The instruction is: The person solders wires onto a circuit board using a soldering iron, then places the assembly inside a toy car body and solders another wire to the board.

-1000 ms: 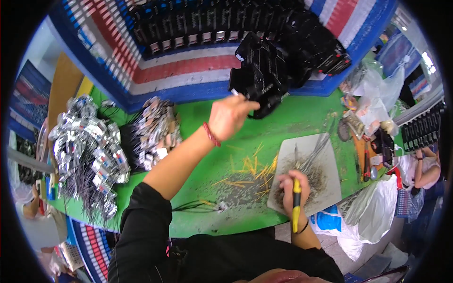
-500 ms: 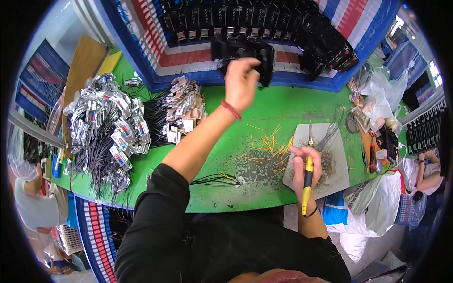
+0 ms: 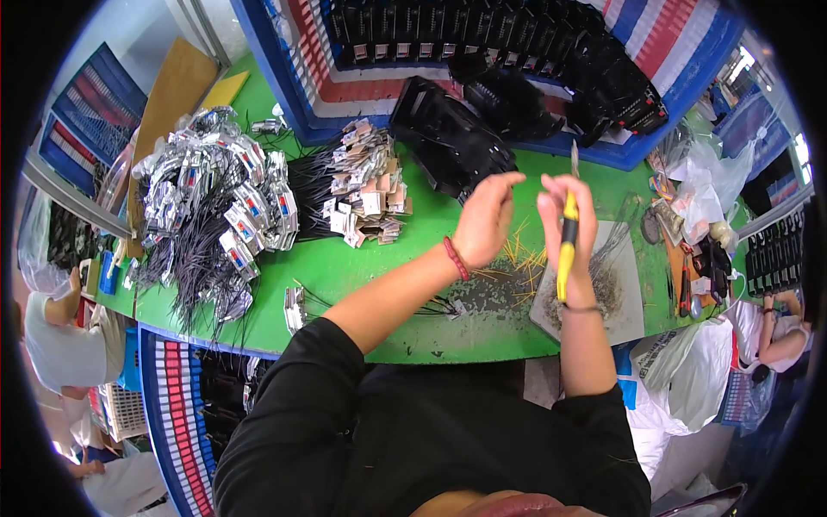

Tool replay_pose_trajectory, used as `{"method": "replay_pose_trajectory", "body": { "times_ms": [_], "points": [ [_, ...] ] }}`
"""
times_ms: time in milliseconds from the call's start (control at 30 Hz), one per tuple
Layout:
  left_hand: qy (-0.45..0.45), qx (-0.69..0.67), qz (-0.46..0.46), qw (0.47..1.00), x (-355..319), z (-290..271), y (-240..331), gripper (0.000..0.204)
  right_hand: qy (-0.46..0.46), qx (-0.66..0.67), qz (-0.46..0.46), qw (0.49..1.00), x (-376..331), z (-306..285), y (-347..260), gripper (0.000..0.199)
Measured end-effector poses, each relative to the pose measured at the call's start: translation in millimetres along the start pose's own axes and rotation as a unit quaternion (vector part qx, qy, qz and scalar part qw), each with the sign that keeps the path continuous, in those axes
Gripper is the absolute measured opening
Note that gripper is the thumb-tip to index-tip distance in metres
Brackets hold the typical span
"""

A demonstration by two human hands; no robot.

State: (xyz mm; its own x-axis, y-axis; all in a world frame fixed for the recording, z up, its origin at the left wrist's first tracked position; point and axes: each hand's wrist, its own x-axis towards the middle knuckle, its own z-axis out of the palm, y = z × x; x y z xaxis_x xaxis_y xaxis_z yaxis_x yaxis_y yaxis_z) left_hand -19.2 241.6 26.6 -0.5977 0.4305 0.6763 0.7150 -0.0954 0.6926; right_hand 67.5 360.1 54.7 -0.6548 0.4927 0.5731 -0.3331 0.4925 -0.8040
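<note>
Black casing (image 3: 444,129) lies slanted at the upper centre of the frame, partly across the edge of a striped tray (image 3: 629,155). Near its lower end is the left hand (image 3: 484,220); whether it grips the casing, I cannot tell. Farther right, the right hand (image 3: 587,228) grasps a yellow-and-black tool (image 3: 567,250), metal tip toward the frame's top.

Tabletop (image 3: 482,340): parts pile (image 3: 202,194), left; second pile (image 3: 370,194), beside it; crate (image 3: 633,155), rear, cases (image 3: 431,26) inside; loose case (image 3: 444,133), at crate's front; board (image 3: 627,312), right; plastic bag (image 3: 696,171), farther right.
</note>
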Motion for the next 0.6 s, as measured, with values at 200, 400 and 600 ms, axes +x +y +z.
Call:
{"method": "replay_pose_trajectory", "body": {
  "times_ms": [200, 400, 600],
  "points": [
    [-0.100, 0.000, -0.004, 0.995, -60.9, 28.6, 6.4, 0.042, -0.200, -0.265, -0.021, 0.943, 41.2, 16.6, -7.7, 0.037],
    [-0.220, 0.048, -0.096, 0.969, -36.0, -33.0, 21.1, 0.013, -0.218, -0.290, -0.102, 0.926, 37.4, 17.4, 25.2, 0.026],
    [-0.059, 0.224, -0.037, 0.972, 18.4, -85.4, -6.2, 0.014, -0.208, -0.287, -0.141, 0.924, 23.9, -1.9, 8.4, 0.022]
  ]
}}
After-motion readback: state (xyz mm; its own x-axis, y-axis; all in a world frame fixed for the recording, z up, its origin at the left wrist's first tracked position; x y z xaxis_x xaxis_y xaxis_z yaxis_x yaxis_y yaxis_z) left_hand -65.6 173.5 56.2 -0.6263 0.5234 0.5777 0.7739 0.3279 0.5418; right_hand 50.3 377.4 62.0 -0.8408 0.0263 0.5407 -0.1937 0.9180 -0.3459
